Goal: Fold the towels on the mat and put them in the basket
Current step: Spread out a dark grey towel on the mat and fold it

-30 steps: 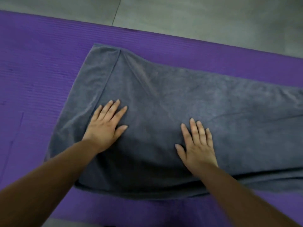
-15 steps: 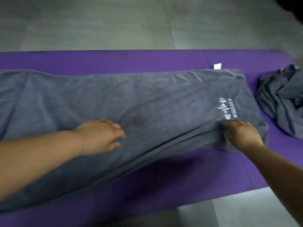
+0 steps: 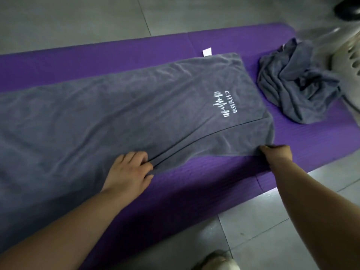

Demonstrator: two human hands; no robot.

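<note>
A long grey towel [image 3: 120, 114] with a white logo lies folded lengthwise across the purple mat [image 3: 194, 188]. My left hand [image 3: 130, 170] pinches its near edge around the middle, fingers curled on the fold. At the towel's near right corner, my right hand [image 3: 276, 155] grips the fabric. A second grey towel [image 3: 300, 84] lies crumpled on the mat to the right. The pale basket [image 3: 348, 61] stands at the far right edge, mostly out of frame.
Grey tiled floor [image 3: 263, 227] surrounds the mat. A white label [image 3: 206, 52] sticks out at the towel's far edge. A dark object [image 3: 348, 6] sits in the top right corner. A pale foot or shoe [image 3: 218, 261] shows at the bottom.
My view swung right along the towel to its logo end. My hands left the flat towel: the left now pinches the near edge, the right has closed on the near right corner.
</note>
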